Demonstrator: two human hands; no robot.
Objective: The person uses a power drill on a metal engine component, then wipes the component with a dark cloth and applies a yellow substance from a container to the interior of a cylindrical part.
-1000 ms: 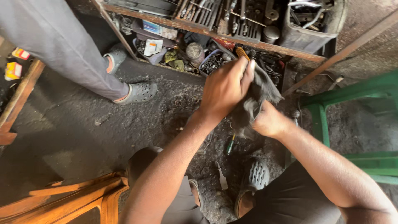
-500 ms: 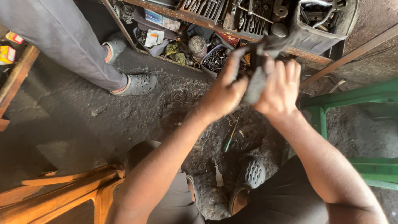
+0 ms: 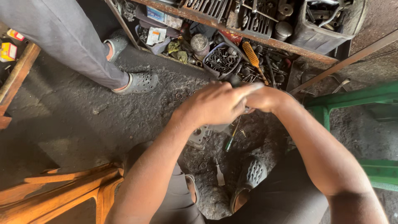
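Pressing both fists together, your left hand (image 3: 215, 103) and right hand (image 3: 265, 98) clench a small dark part (image 3: 235, 81) above the oily floor (image 3: 74, 120); keep wrists steady, grip firm.

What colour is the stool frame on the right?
Green, clearest in the head view: the stool frame stands beside the right hand.

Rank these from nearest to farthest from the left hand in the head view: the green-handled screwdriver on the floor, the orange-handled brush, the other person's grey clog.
From the left hand:
1. Green-handled screwdriver, just below, on the floor.
2. Orange-handled brush, above, by the shelf.
3. Grey clog, off to the left.
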